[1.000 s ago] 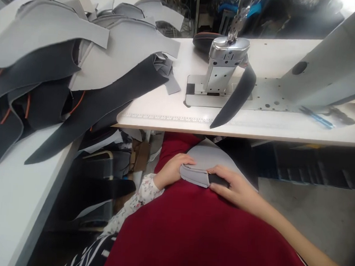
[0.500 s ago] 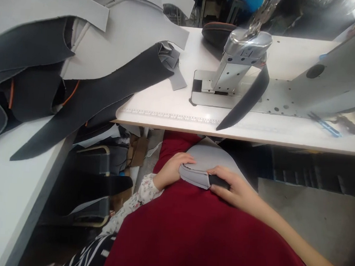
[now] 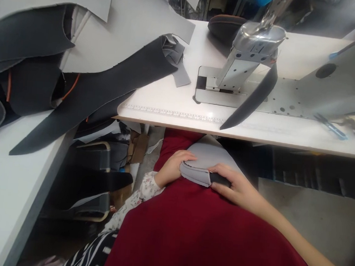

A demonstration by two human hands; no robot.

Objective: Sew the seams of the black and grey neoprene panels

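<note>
On my lap lies a sewn fabric piece point(image 3: 215, 152), grey on its large face, with a folded grey seam edge and a black part. My left hand point(image 3: 175, 165) is closed on the left end of the seam edge. At the other end, my right hand point(image 3: 234, 183) pinches the black part where it meets the grey edge. Much of the piece's underside is hidden against the red garment point(image 3: 213, 228).
Above my lap, a sewing machine point(image 3: 235, 68) stands on a white table point(image 3: 167, 100) with a printed ruler along its front edge. A dark curved strip point(image 3: 253, 97) hangs at the needle. Blue-handled snips point(image 3: 332, 127) lie right; grey and black panels point(image 3: 108, 75) are piled left.
The view has shifted slightly, so the table and machine appear a little further right. Both hands keep their hold on the fabric piece, almost unmoved.
</note>
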